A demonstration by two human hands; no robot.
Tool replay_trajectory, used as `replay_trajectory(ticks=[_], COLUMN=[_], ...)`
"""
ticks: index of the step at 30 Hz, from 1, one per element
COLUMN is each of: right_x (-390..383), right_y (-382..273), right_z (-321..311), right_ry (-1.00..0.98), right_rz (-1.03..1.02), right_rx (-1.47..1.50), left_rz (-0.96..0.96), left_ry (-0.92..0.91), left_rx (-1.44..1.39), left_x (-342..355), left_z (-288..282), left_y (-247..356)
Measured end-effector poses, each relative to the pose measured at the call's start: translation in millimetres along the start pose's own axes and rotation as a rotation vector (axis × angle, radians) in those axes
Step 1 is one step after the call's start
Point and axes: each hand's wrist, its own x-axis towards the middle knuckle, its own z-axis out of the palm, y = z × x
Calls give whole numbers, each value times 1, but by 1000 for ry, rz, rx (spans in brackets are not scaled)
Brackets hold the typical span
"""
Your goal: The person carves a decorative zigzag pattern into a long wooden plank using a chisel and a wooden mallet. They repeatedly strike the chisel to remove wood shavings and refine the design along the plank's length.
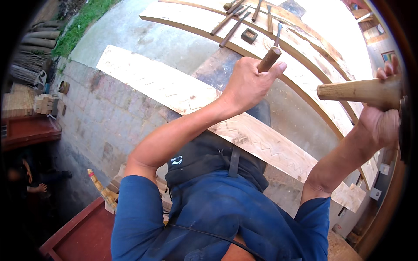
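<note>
My left hand (248, 82) is wrapped around a chisel whose brown wooden handle (269, 59) sticks up out of the fist, held over a long pale plank (152, 80) with a zigzag pattern cut along it. My right hand (381, 124) grips the thick wooden handle of a mallet (359, 91), raised at the right edge; the mallet's head is out of view. The chisel's blade is hidden behind my hand and arm.
A second curved plank (209, 19) lies farther off with several chisels (230, 24) and a small dark block (249, 35) on it. Grass and stacked logs (37, 39) sit at the upper left. A red board (82, 239) is at the lower left, a person (30, 180) beside it.
</note>
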Motion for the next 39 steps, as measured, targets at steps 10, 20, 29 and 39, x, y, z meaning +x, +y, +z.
replay_trajectory(ticks=[10, 20, 29, 39], right_x=[-51, -63, -14, -31], right_y=[39, 32, 16, 17], right_z=[15, 26, 9, 5], right_ry=[-480, -453, 46, -439], right_rz=[-264, -142, 97, -191], right_rx=[-732, -674, 185, -824], left_rz=[-157, -134, -26, -59], left_ry=[-394, -232, 14, -547], left_rx=[-208, -119, -112, -59], left_x=[0, 7, -8, -11], left_z=[-23, 0, -3, -30], left_y=[9, -5, 1, 2])
